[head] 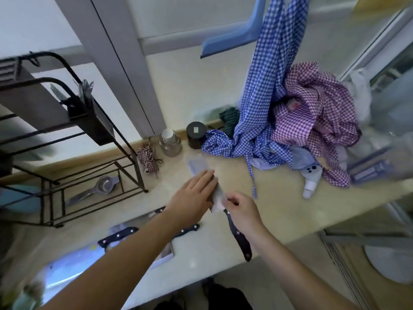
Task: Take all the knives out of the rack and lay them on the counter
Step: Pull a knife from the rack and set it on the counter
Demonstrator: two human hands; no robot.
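Note:
A broad-bladed cleaver with a black riveted handle lies on the beige counter, its handle pointing toward me. My left hand rests flat on the blade, fingers together. My right hand pinches the cleaver where blade meets handle. To the left lie other knives: a large cleaver with a black handle, and another black handle partly hidden under my left forearm. The dark metal rack stands at the left, with some utensils sticking out of its holder.
A metal strainer lies under the rack's lower frame. A glass jar, a dark jar, a small checked cloth and a heap of blue and purple checked fabric crowd the back. A white bottle lies at the right.

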